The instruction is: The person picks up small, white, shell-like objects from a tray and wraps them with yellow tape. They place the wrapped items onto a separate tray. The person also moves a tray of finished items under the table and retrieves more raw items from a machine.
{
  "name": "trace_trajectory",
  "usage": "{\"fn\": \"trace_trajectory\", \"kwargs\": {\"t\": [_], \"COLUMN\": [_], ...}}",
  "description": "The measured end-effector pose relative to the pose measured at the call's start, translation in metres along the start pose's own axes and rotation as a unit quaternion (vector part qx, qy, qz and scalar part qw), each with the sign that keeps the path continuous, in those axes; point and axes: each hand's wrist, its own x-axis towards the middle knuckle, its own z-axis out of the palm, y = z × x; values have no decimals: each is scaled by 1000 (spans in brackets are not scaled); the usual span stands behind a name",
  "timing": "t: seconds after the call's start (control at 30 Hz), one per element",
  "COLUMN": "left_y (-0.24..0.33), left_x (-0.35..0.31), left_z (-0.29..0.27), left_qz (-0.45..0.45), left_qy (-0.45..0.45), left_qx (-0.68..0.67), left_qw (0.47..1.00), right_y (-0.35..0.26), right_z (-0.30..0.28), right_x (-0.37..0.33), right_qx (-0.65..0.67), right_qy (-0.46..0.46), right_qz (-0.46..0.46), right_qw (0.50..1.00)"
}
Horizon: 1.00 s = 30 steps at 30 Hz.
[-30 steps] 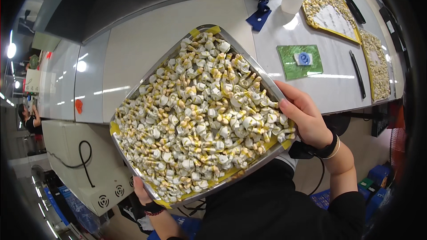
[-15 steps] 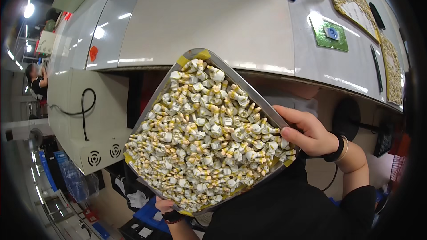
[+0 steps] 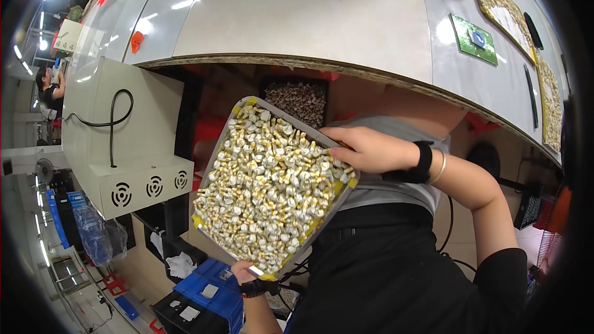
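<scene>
A shallow grey metal tray [image 3: 323,227] with yellow tape at its corners is held tilted in front of my body, below the workbench edge. Heaped in it are many small white parts [image 3: 269,179] with yellow bands and pale tips. My right hand [image 3: 371,150] grips the tray's upper right rim, thumb on top and fingers partly hidden beneath. At the lower left corner my left hand [image 3: 243,271] is closed on the rim; most of its fingers are hidden under the tray.
The light workbench [image 3: 309,18] spans the top. Beneath it stands a dark bin [image 3: 296,102] of small brownish pieces. A beige machine [image 3: 136,130] with a black cable is at left. Blue and black crates [image 3: 213,287] sit lower left. On the bench's right lies a green square [image 3: 473,40].
The tray has moved down and slightly left, away from the bench and closer to my body, with both hands still on it. The bin under the bench has come into view.
</scene>
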Motion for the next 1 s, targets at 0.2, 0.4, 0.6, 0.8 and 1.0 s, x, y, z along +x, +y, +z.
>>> {"fn": "trace_trajectory", "kwargs": {"t": [0.2, 0.4, 0.6, 0.8, 1.0], "left_y": [4, -16, -35, -50, -56], "left_x": [46, 127, 190, 225, 242], "left_z": [-11, 18, -30, -105, -165], "left_qz": [-60, -74, 27, 11, 29], "left_qy": [159, 168, 203, 225, 260], "left_qx": [86, 92, 116, 90, 103], "left_qw": [982, 979, 972, 970, 960], "right_y": [18, 4, -36, -56, -44], "right_z": [-18, -38, -59, -59, -66], "right_x": [14, -15, -55, -72, -77], "right_qx": [-151, -182, -201, -227, -221], "right_qy": [60, 89, 40, 83, 115], "right_qz": [44, 20, 60, 82, 59], "right_qw": [986, 979, 977, 967, 967]}}
